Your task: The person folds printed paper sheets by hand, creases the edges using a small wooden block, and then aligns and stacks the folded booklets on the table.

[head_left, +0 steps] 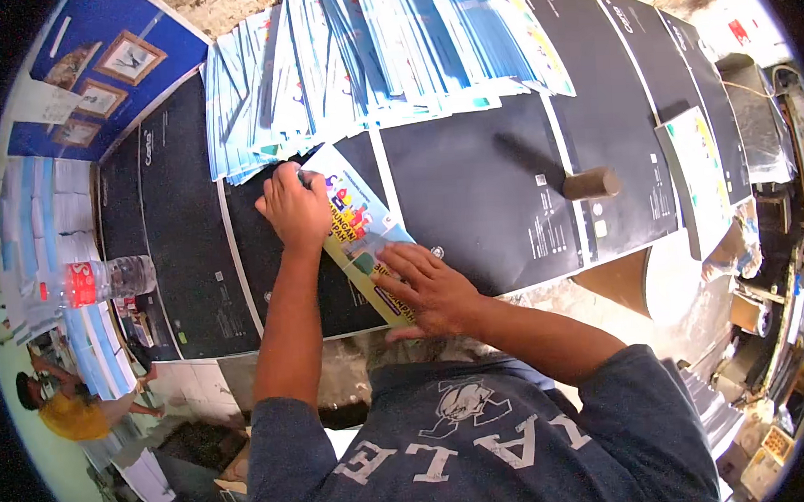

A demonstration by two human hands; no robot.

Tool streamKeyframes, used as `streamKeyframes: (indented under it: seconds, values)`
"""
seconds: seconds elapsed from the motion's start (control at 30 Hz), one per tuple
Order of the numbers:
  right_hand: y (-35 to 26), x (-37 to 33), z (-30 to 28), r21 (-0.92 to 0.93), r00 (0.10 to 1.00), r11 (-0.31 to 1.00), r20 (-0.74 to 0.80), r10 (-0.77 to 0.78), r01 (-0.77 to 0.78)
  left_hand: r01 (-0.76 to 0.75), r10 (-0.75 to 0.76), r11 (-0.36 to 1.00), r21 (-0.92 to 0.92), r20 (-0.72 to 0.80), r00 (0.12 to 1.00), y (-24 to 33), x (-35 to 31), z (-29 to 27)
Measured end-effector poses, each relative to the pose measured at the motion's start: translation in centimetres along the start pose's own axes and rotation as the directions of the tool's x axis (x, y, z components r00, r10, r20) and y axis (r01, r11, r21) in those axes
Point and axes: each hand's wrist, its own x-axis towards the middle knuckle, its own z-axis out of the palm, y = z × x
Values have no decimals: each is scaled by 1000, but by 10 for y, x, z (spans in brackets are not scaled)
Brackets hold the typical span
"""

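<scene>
A colourful printed booklet (378,218), blue towards its top and yellow-green lower down, lies slanted on the black table covering (473,220). My left hand (295,209) is closed at the booklet's upper left edge. A small dark green bit shows by its fingers, too little to tell what it is. Flat across the lower part of the booklet rests my right hand (433,290), its fingers spread. Just beyond my left hand, a wide fanned row of similar blue-and-white booklets (356,62) covers the far side of the table.
A brown cylinder (591,184) is on the table to the right. Near the right end sits a stack of booklets (694,181). A plastic bottle (104,281) with a red label is at the left, by stacked paper (46,215). A person (74,414) is at lower left.
</scene>
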Motion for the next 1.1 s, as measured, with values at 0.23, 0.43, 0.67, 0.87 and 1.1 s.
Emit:
streamKeyframes:
  seconds: [0.23,0.43,0.67,0.87,1.1]
  values:
    - [2,2,16,154,851,909,-320,416,-386,40,-52,995,-95,-133,990,-25,-24,-3]
    - [-26,6,-38,181,825,805,148,546,-565,173,-337,899,-402,-381,861,-25,-88,-51]
    - [-102,11,-98,-286,966,923,-43,255,-256,149,-522,493,-857,-154,839,-42,-145,-97]
    - [-75,12,-62,-649,957,748,109,269,-137,70,-337,667,-742,-216,916,-56,-160,-109]
    - [-60,-10,-65,-565,992,820,24,123,-88,-480,466,874,-78,414,782,59,-105,-159]
